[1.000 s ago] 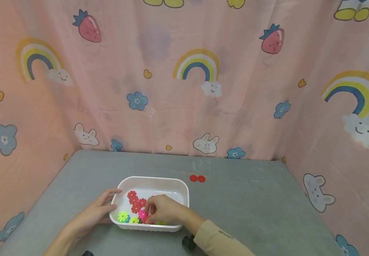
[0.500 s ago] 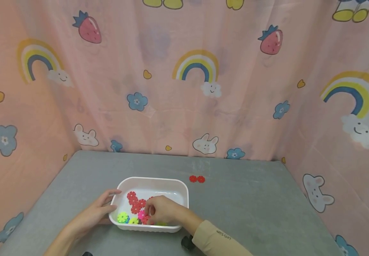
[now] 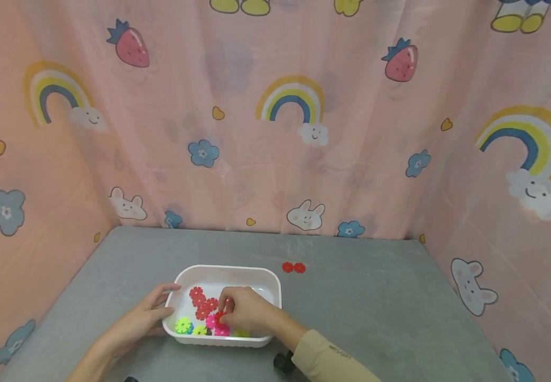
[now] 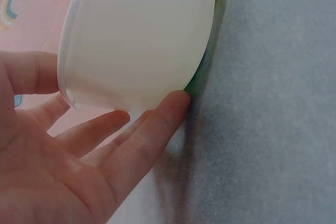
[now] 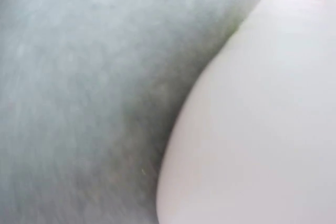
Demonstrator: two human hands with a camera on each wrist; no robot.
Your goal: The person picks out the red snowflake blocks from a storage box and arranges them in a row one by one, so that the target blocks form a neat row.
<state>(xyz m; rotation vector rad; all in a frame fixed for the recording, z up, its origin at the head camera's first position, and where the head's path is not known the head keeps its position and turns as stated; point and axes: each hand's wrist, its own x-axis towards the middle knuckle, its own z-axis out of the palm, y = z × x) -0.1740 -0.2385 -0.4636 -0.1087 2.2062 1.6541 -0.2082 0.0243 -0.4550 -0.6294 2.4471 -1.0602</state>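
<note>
A white plastic tray [image 3: 227, 340] stands on the grey table, also filling much of the left wrist view. My left hand [image 3: 139, 321] holds its left end, thumb and a finger at the rim; in the left wrist view the other fingers [image 4: 157, 129] touch the outer wall. Inside the tray my right hand [image 3: 246, 310] pinches a red notched plastic disc [image 3: 219, 317] between thumb and finger. Several red discs [image 3: 200, 301] lie to its left. Pink [image 3: 221, 331] and yellow-green discs [image 3: 183, 325] lie along the near side. The right wrist view shows the tray's outer wall [image 5: 252, 119], not the hand.
Two red discs [image 3: 293, 268] lie side by side on the table [image 3: 366, 297] beyond the tray's right corner. A small black object [image 3: 283, 363] is beside the right sleeve. A pink patterned curtain [image 3: 237, 185] bounds the table at the back and sides.
My right hand has risen slightly with a red disc between its fingers, uncovering a pink disc beneath. The left hand stays at the tray's end.
</note>
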